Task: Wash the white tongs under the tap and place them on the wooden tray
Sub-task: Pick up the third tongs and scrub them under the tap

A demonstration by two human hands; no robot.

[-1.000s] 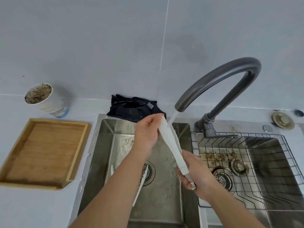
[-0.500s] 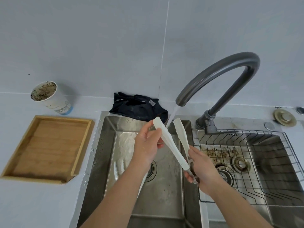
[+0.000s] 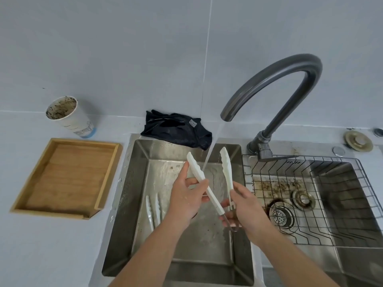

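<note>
My right hand (image 3: 247, 206), at centre frame, grips the hinge end of the tongs (image 3: 209, 183). Just left of it my left hand (image 3: 186, 197) pinches the left arm of the tongs. They are spread open, tips up, over the left sink (image 3: 124, 204). Water from the tap (image 3: 275, 79) falls between the tips. A second pair of tongs (image 3: 153, 212) lies in the sink. The tray (image 3: 68, 177) sits at the left, with a cup (image 3: 70, 117) behind it. A dark cloth (image 3: 176, 131) lies behind the sink.
</note>
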